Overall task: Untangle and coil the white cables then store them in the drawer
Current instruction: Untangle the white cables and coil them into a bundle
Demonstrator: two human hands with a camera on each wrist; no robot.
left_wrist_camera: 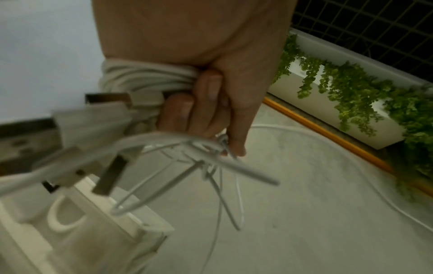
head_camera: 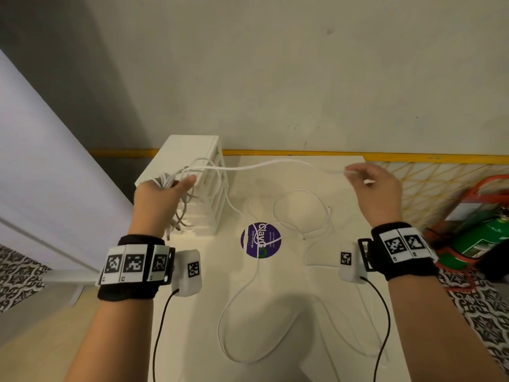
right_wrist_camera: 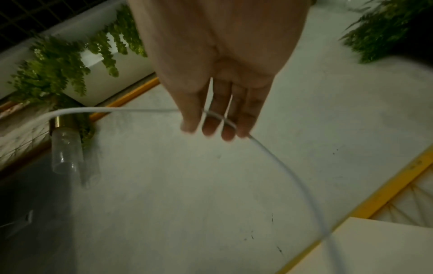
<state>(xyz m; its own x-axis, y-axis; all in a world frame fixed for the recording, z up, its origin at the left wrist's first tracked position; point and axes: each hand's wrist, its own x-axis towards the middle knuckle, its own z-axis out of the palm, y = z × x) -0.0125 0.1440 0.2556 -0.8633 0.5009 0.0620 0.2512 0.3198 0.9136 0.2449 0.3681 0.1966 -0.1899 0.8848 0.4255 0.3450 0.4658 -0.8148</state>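
My head camera looks forward and steeply down over both forearms onto the white table (head_camera: 289, 312), the wall rising behind it. My left wrist camera sits close under the left hand (left_wrist_camera: 211, 64), looking along its fingers toward the drawer unit (left_wrist_camera: 82, 231) and the wall. My right wrist camera looks close along the right hand (right_wrist_camera: 218, 64) at the same wall. All three catch the yellow strip (head_camera: 358, 155) at the wall's foot; both wrist views share the hanging green plants (left_wrist_camera: 351, 89).

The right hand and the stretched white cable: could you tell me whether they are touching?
Touching. The right wrist view shows the white cable running across the right hand, under its fingers.
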